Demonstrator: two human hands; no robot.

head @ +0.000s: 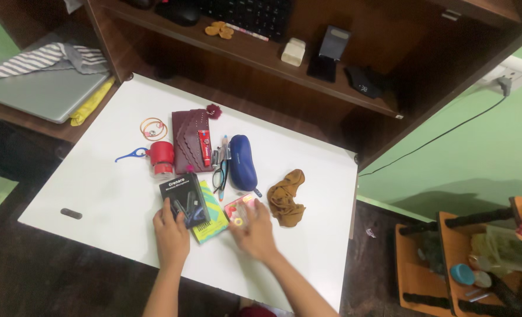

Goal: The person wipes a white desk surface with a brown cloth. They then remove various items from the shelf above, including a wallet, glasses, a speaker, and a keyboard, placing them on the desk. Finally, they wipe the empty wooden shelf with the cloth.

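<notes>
A flat black rectangular box (184,200) with pale lettering lies on the white surface (96,194), overlapping a green printed packet (210,222) just to its right. Beside that sits a small clear packet with red and yellow print (237,209). A slim red tube-shaped pack (204,147) rests on the maroon wallet (186,140).

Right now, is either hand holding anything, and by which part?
The left hand grips the black box at its near end. The right hand rests on the small clear packet; whether it grips cannot be told.
</notes>
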